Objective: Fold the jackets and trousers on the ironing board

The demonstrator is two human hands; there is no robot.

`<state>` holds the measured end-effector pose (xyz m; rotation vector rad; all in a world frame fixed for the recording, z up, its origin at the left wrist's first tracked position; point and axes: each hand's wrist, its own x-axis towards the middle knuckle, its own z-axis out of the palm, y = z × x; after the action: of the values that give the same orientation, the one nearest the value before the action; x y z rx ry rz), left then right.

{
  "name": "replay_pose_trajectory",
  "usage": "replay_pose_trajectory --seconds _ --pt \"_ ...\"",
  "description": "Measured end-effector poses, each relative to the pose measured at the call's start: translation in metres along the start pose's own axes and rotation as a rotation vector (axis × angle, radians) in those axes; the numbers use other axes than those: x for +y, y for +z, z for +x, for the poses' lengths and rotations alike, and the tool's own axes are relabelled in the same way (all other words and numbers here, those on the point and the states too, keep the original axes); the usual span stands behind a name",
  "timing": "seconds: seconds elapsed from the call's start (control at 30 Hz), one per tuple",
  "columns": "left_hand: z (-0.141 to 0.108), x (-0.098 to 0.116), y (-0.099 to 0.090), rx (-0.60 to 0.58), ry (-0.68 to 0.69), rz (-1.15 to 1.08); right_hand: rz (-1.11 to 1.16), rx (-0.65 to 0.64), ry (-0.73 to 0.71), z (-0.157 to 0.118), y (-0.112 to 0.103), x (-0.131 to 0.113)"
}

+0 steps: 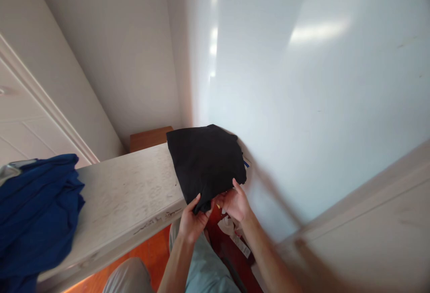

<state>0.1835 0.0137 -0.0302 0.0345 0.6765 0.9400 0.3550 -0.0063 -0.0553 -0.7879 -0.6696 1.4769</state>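
Note:
A black cloth garment (208, 158) lies spread over the right end of a narrow white table, its near edge hanging past the front. My left hand (195, 221) pinches the near corner of this garment, thumb on top and fingers beneath. My right hand (237, 201) is at the lower right edge, palm turned up and thumb stretched out; some of its fingertips are hidden under the fabric, so I cannot tell whether they grip it.
The scuffed white tabletop (131, 190) runs left to a heap of blue cloth (36, 217). A glossy white panel (319, 105) rises close on the right. Behind the table stands a brown wooden surface (148, 138). White papers (235, 234) lie low beside my legs.

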Motion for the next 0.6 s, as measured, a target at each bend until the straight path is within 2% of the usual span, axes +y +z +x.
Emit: replay_pose_trajectory --seconds 0.03,0.1,0.2,0.27,0.33,0.47,0.6 --pt "-0.001 0.001 0.002 -0.016 0.002 -0.011 -0.04 -0.03 -0.024 0.004 0.004 0.0" --pt "-0.002 0.002 0.003 -0.026 0.011 -0.005 -0.066 0.013 -0.131 0.017 0.008 -0.008" --pt "-0.001 -0.002 -0.002 -0.002 0.034 0.108 0.002 0.22 -0.241 0.042 0.004 -0.033" --pt "0.003 -0.008 -0.007 0.024 0.049 0.233 0.066 0.331 -0.22 0.055 -0.005 -0.049" --pt "0.01 -0.014 -0.014 0.056 0.089 0.31 0.113 0.42 -0.211 0.065 -0.019 -0.054" --pt "0.023 -0.023 -0.026 0.105 0.155 0.286 0.125 0.538 -0.179 0.072 -0.056 -0.031" --pt "0.027 -0.027 -0.037 0.074 0.156 0.335 0.148 0.633 -0.218 0.076 -0.082 -0.009"
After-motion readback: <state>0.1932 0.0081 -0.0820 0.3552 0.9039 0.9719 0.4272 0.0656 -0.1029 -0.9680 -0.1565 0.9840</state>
